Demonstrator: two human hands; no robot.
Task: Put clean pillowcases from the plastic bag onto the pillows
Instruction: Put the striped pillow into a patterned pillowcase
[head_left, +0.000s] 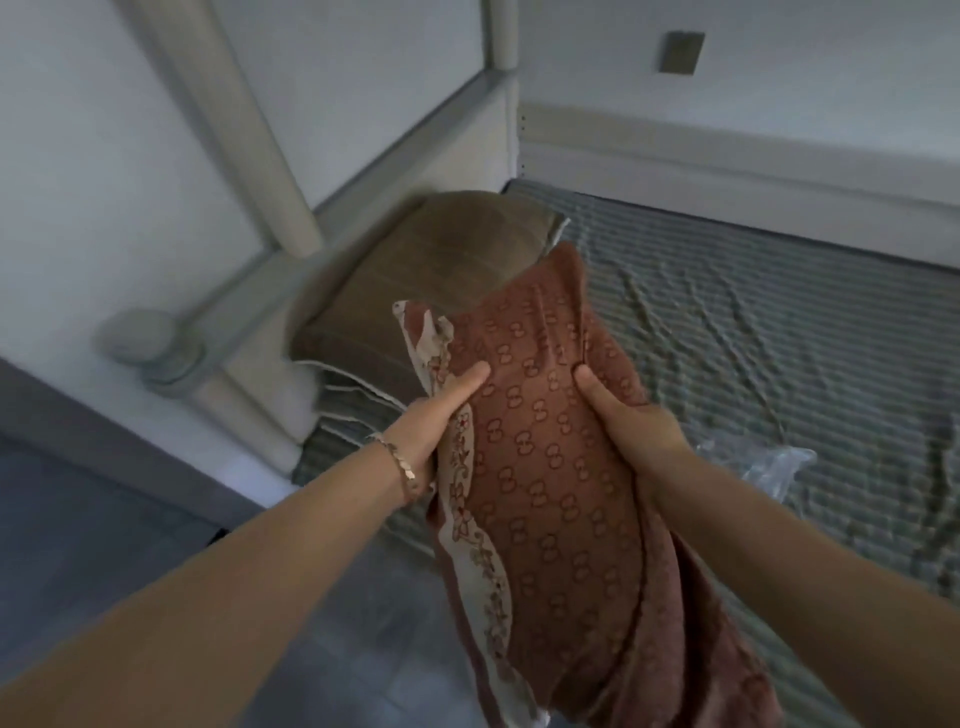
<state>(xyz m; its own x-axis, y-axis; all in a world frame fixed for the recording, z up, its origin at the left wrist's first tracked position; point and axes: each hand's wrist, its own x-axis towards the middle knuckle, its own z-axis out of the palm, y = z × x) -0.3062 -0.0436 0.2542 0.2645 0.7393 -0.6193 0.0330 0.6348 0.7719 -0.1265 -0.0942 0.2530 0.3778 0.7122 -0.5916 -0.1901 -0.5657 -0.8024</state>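
The pillow (540, 441) is held in the air over the near edge of the bed, already inside a red-brown patterned pillowcase (556, 561) with a floral cream border down its left side. Its long axis runs away from the person: the closed, filled end points up and forward toward the head of the bed, while the near end trails low, where slack cloth (717, 649) hangs loose. The left hand (441, 410) and the right hand (623, 421) each grip one long side of it, thumbs pressed on the front face and fingers wrapped behind. This looks like the settling step, with the filling being worked into the far corners. The next move probably calls for drawing the slack over the near end, then laying the pillow flat. A second pillow (415, 270) in an olive-brown case lies at the bed's head, just beyond the held one. The crumpled plastic bag (769, 462) lies on the striped sheet (753, 312) to the right, near the right forearm. A cream bed frame (270, 130) rises at the left.
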